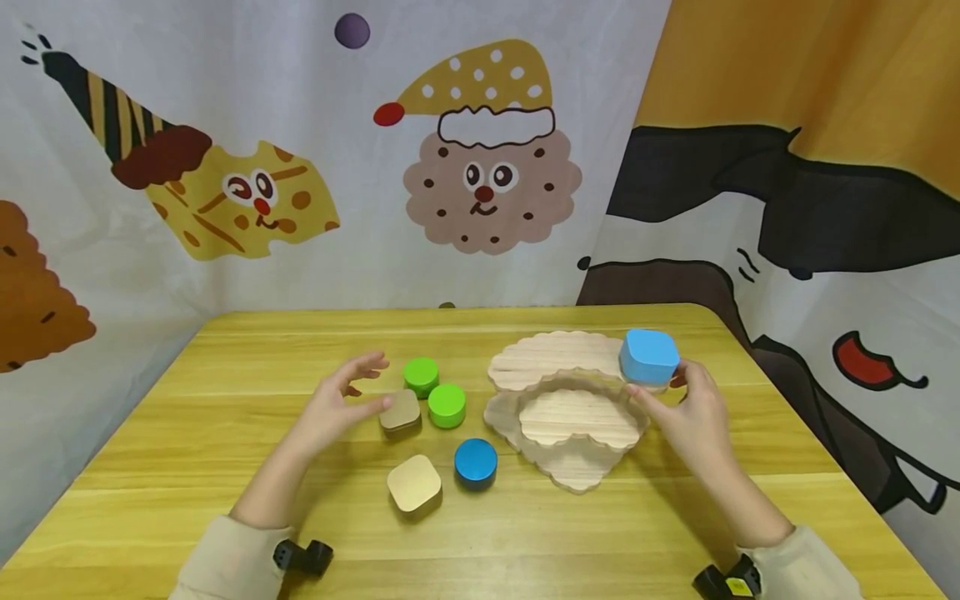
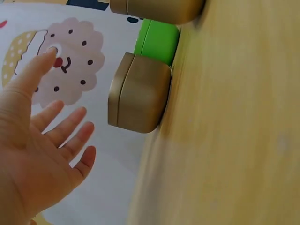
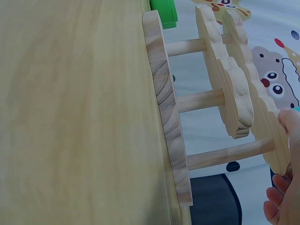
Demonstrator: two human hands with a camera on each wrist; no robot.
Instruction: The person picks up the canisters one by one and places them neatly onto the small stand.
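Observation:
My left hand [image 1: 337, 408] hovers with fingers spread, its thumb nearest a gold rounded-square tin [image 1: 401, 412]; in the left wrist view, a gap separates hand and tin [image 2: 143, 91]. My right hand [image 1: 693, 412] grips the right end of the upper shelf of a tiered wooden stand [image 1: 555, 354], thumb on the near side. On that end sits a light blue rounded-square tin [image 1: 649, 356], just above the thumb. Scalloped tiers joined by dowels form the stand [image 3: 218, 70] in the right wrist view. The right fingertips are partly hidden by the shelf.
Two round green tins [image 1: 422, 377] stand between the left hand and the stand. Closer to me are a round blue tin [image 1: 476, 462] and another gold tin [image 1: 415, 485]. Behind the wooden table [image 1: 562, 542] hangs a printed cloth [image 1: 300, 92].

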